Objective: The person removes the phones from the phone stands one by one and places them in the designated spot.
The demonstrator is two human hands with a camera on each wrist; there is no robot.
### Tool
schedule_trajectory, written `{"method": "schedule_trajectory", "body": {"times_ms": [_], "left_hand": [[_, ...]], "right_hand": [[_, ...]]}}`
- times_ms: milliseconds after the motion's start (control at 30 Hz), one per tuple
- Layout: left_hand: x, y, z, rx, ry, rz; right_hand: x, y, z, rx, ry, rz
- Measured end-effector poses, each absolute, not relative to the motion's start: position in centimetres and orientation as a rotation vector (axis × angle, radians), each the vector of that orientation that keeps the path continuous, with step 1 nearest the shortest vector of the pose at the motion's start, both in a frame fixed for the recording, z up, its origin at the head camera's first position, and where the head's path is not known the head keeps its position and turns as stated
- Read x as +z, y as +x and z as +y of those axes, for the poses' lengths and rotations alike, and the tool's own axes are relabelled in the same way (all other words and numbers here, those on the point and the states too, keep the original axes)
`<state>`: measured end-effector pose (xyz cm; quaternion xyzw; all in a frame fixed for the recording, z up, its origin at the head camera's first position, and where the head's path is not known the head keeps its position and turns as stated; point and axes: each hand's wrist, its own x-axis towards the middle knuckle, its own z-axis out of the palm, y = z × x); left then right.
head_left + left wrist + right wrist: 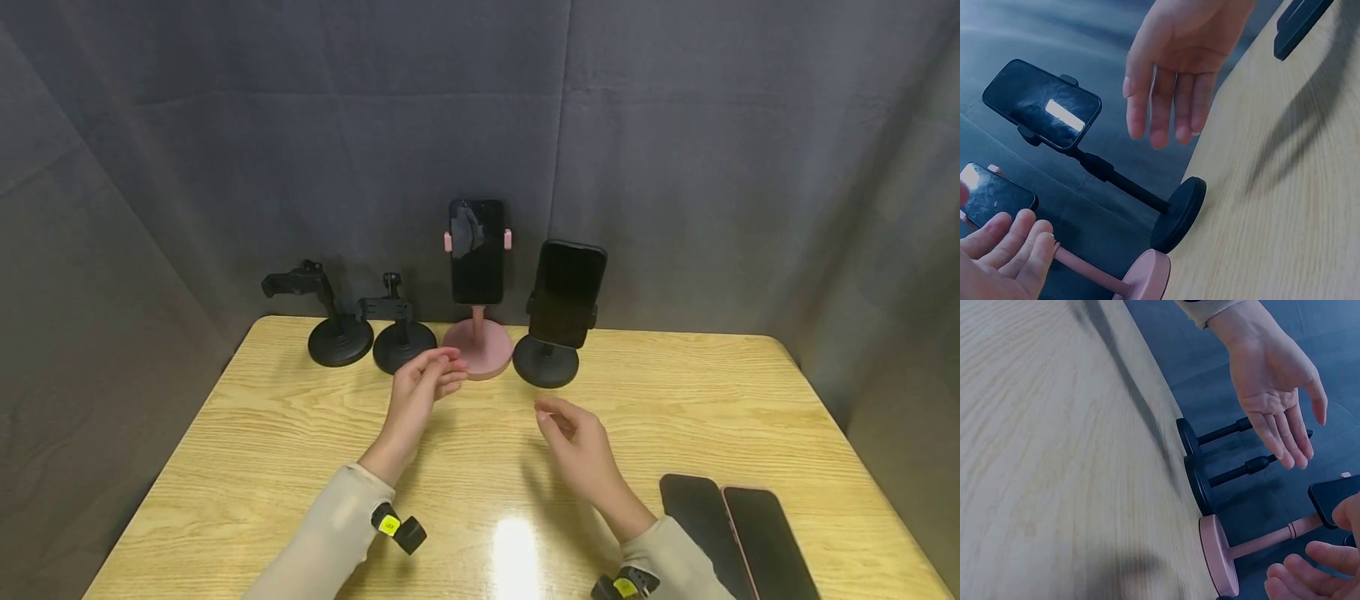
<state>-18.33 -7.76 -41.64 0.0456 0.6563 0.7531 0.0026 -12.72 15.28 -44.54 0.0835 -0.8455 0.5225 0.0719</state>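
Observation:
My left hand hovers over the table in front of the pink phone stand, fingers loosely extended and holding nothing. A dark phone stands upright between that stand's pink clamps. To the right, my right hand is raised with relaxed fingers, nearest to a black phone stand. That stand holds another phone, tilted slightly. In the left wrist view the right hand's palm shows nothing in it. The left hand's palm is bare in the right wrist view.
Two black stands without phones, one far left and one beside it, complete the back row. Two phones lie side by side at the front right, a black one and a pink-edged one. A grey curtain hangs behind the table.

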Motion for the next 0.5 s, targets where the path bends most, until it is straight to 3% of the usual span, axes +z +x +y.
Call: {"method": "schedule_trajectory", "body": {"times_ms": [500], "left_hand": [[-40.9, -19.6, -7.4, 2.288, 0.112, 2.175]], "right_hand": [[-43.3, -14.8, 13.5, 1.685, 0.256, -2.490]]}}
